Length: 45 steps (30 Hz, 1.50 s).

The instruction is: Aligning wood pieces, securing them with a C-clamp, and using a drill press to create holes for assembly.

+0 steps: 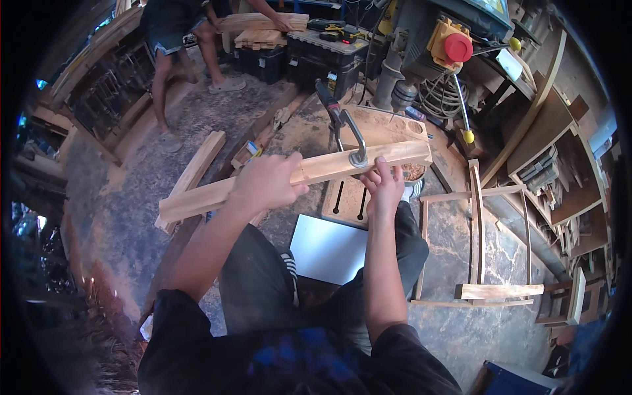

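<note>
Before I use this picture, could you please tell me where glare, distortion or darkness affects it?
Head view: the pale panel shows bright bluish glare; head view, right: the wooden frame looks bowed, probably by the fisheye lens; head view, centre: the held wooden beam is fairly sharp, while the rim goes black.

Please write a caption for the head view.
Left hand grips a beam, right hand touching it near a clamp.

A woodworking workshop is indicated by a machine (424,43) with a red button (459,48), a metal clamp (334,110) and sawdust (413,172). Power tools (339,27) are laid toward the back edge of a black toolbox (316,69), boards (260,38) are piled beside them, and a wooden frame (478,230) is set on the stained floor (227,128).
</note>
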Available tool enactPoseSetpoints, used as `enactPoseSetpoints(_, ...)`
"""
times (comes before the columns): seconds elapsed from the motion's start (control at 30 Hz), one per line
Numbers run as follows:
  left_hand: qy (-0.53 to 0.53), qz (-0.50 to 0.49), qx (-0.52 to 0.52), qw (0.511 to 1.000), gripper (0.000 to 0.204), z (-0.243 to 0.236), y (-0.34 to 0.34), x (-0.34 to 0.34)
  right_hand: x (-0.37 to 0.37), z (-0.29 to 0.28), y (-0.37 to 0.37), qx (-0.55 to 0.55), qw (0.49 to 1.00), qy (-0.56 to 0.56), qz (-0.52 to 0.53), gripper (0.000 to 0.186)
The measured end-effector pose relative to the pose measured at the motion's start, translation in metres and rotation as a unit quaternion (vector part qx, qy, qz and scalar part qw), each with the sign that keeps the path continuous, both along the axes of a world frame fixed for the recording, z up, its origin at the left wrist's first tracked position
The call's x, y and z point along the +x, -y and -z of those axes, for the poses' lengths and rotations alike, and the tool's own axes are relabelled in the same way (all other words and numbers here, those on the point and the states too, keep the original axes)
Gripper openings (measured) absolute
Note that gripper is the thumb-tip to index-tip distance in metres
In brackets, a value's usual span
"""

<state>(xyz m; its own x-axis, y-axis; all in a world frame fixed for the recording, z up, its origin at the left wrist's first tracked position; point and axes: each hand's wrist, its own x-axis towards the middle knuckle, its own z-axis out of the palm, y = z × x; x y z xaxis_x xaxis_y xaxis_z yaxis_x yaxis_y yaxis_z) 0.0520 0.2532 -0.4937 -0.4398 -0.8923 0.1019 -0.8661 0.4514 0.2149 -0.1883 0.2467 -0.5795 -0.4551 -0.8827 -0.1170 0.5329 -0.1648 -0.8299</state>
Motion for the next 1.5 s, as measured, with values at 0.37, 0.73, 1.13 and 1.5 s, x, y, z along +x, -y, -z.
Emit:
enactPoseSetpoints(0.37, 0.023, -0.108, 0.036, 0.993, 0.052, -0.008, -0.019, -0.017, -0.007, 0.005, 0.025, 0.008, 0.986, -0.151, -0.063, 0.102)
enactPoseSetpoints(0.73, 0.025, -0.123, 0.057, 0.99, 0.052, 0.003, 0.001, -0.02, -0.033, 0.009, 0.051, 0.057, 0.937, -0.34, -0.052, 0.091)
enactPoseSetpoints(1.13, -0.002, -0.101, 0.106, 0.989, 0.056, 0.021, 0.001, -0.014, -0.118, 0.0, 0.106, 0.11, 0.783, -0.607, 0.073, 0.056)
enactPoseSetpoints(1.5, 0.031, -0.128, 0.062, 0.989, 0.06, 0.026, -0.008, -0.023, -0.138, 0.002, 0.13, 0.126, 0.849, -0.513, -0.005, 0.037)
